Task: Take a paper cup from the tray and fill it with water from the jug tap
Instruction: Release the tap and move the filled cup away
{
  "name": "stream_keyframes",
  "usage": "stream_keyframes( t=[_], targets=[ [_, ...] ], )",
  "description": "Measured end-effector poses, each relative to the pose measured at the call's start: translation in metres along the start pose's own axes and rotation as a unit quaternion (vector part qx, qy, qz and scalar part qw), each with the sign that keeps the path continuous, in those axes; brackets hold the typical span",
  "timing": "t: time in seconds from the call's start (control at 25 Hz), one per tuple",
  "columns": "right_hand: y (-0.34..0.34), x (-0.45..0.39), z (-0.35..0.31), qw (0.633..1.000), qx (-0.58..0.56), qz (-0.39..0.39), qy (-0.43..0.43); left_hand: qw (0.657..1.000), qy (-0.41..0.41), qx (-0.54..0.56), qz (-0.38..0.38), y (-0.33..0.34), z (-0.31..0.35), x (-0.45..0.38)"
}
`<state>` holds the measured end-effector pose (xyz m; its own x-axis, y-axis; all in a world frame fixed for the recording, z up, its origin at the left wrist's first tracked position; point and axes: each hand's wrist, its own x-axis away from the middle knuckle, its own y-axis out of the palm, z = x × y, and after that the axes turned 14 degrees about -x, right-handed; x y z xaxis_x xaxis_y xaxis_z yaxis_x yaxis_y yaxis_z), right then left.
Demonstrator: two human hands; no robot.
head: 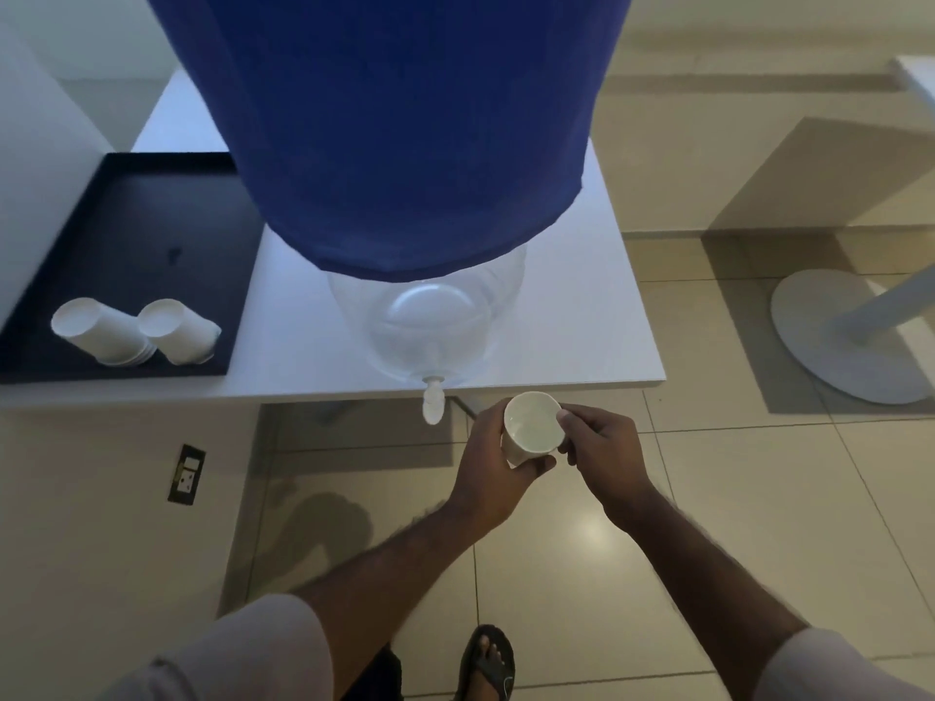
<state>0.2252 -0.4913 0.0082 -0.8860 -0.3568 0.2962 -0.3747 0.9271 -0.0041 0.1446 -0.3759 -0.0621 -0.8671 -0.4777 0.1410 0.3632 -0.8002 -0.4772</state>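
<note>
A white paper cup (532, 422) is held upright in front of the table edge, just right of the white tap (433, 403) on the clear jug (430, 326). My left hand (493, 457) wraps around the cup's side and base. My right hand (602, 447) pinches its right rim with thumb and fingers. A little liquid seems to lie at the cup's bottom. A blue cloth cover (405, 118) hides most of the jug. The black tray (152, 220) at the left holds two stacks of overturned paper cups (136, 331).
The white table (582, 336) ends just behind the cup. A wall socket (186, 474) sits low on the left. A round grey table base (840, 336) stands on the tiled floor at the right. My sandalled foot (488, 660) is below.
</note>
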Motion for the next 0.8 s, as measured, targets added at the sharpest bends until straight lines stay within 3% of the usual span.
stream_keyframes(
  t=[0.44, 0.8],
  targets=[
    [-0.048, -0.049, -0.042, 0.998, -0.043, 0.022, -0.030, 0.992, 0.077, -0.098, 0.030, 0.026, 0.065, -0.082],
    [-0.044, -0.094, -0.026, 0.996, -0.049, 0.066, 0.045, 0.994, 0.020, -0.105, -0.015, 0.042, 0.058, -0.129]
  ],
)
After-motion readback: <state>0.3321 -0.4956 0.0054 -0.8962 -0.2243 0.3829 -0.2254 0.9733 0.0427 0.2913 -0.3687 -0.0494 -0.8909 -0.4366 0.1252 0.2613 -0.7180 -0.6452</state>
